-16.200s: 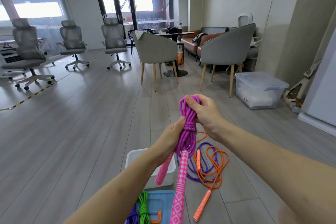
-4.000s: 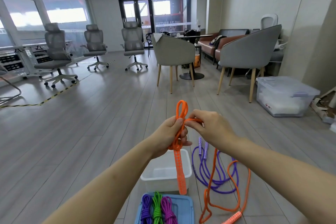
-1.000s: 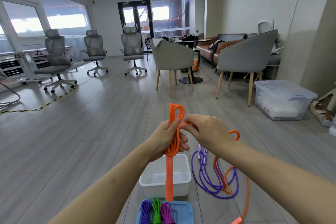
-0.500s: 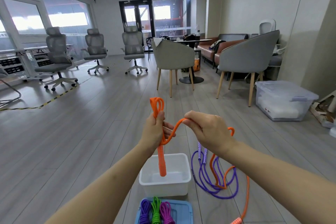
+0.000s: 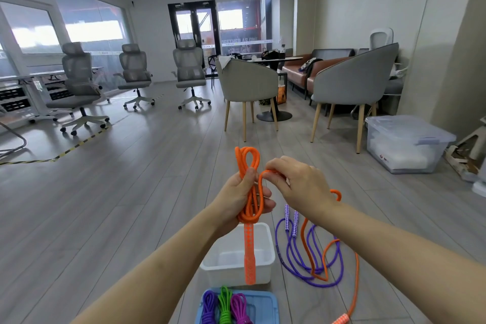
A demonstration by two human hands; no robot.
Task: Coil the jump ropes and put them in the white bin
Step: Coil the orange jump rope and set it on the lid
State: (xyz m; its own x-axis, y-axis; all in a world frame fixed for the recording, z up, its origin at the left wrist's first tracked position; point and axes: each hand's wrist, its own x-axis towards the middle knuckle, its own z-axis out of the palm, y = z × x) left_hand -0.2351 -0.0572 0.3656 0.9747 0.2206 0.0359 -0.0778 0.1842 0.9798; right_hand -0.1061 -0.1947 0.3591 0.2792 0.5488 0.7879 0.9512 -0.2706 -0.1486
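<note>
Lettering on the glass band beside the far doors is showing white but staying too blurred to read; no other writing is legible. Left hand (image 5: 240,198) is gripping the orange jump rope (image 5: 249,192), fingers curling round the bundled strands, loops standing above the fist and the patterned handle hanging below it. Right hand (image 5: 297,184) is pinching one strand just beside the left thumb. Slack is trailing under the right wrist onto the floor, crossing the purple jump rope (image 5: 292,258). White bin (image 5: 265,265) is sitting below the left fingers.
</note>
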